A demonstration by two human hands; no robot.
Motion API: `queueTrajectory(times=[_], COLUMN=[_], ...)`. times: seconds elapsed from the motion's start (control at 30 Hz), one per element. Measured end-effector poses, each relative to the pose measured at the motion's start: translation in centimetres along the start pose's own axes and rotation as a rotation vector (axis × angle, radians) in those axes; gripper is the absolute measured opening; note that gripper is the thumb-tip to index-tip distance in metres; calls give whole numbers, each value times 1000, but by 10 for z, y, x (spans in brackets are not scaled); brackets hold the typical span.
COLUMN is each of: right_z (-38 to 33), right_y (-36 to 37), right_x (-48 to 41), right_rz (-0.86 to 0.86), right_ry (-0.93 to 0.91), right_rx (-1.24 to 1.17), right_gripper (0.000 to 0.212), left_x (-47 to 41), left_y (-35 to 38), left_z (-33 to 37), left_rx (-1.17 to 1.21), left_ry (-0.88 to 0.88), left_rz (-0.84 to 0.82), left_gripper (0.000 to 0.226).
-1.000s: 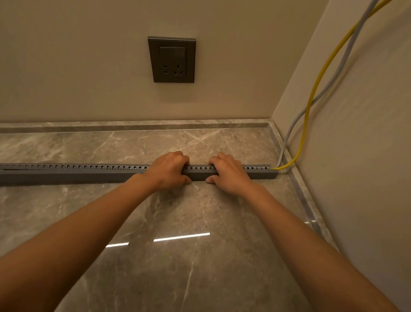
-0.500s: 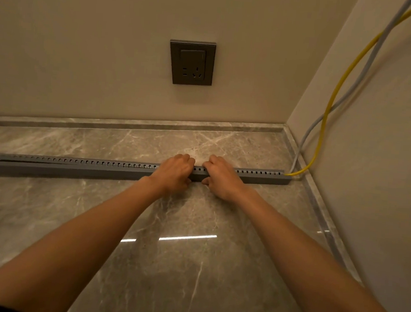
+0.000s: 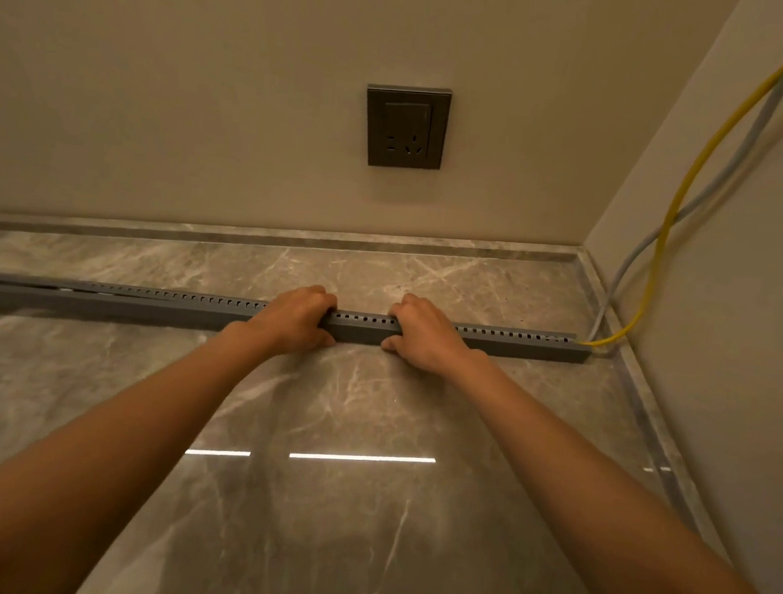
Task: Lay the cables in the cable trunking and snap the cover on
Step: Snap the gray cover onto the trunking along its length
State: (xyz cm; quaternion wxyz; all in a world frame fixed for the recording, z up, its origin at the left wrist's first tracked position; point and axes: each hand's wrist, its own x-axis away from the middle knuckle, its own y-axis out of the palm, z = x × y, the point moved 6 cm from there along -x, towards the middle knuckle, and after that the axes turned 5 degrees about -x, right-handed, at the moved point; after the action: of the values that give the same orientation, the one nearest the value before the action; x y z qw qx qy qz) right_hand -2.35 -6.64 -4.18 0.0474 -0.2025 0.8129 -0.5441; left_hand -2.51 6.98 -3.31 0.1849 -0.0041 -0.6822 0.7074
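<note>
Fingers (image 3: 319, 293) of the left hand (image 3: 291, 321) and of the right hand (image 3: 424, 330) curl over the cable trunking (image 3: 145, 308), clamped on it, probably pressing its cover down. It runs along the floor (image 3: 369, 435) to the right-hand wall (yellow cable (image 3: 667, 215) and grey cable (image 3: 637, 250) enter there).

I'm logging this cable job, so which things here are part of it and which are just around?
Part of the job: grey trunking; yellow cable; grey cable; left hand and right hand, each with its grip closed on the trunking.

Just around: wall socket; marble floor.
</note>
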Motion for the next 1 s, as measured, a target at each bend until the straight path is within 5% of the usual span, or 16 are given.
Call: queueTrajectory(times=[0.3, 1.0], right_z=[-39, -58], right_y=[20, 19], right_x=[-12, -13], right_rz=[41, 85], right_ry=[-4, 161], right_rx=[88, -4], right_gripper=[36, 29], left_x=[5, 8], left_y=[3, 0], left_z=[-5, -37], left_rx=[-154, -110], left_ry=[125, 253], left_rz=[38, 101], left_gripper=[32, 29])
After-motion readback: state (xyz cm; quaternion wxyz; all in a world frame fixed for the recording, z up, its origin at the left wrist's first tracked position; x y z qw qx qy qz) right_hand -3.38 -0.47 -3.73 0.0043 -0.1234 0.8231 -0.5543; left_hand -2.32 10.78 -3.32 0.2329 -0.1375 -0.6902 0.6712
